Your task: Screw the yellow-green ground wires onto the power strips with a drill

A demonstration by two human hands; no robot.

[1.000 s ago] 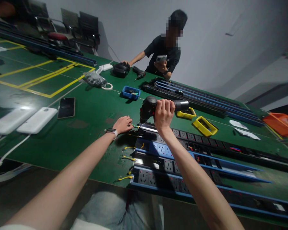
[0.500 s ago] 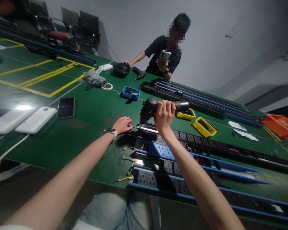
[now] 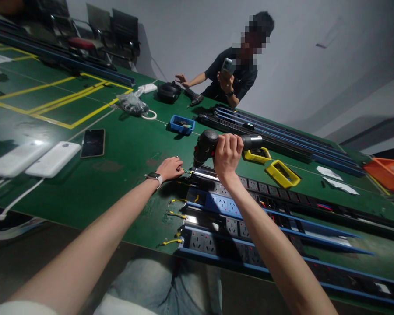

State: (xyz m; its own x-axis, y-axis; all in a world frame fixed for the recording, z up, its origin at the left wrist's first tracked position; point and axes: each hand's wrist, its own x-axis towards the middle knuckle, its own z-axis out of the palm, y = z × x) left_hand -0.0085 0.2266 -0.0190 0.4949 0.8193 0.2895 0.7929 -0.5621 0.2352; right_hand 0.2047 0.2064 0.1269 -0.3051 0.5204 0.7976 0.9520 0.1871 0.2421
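My right hand is wrapped round the handle of a black power drill. The drill's tip points down at the left end of the farthest strip in the near group of socket strips. Just left of that tip, my left hand has its fingers closed on a short green-yellow wire at the strip's end. Several more strips lie nearer to me, with yellow wires sticking out at their left ends.
A blue bin and yellow bins stand beyond my hands. White power banks and a dark phone lie left. More strips lie farther back. Across the green table a person holds a phone, beside another drill.
The person across the table has lifted a hand off the black object there. The whole view has shifted slightly; my hands keep their places at the strip's end.
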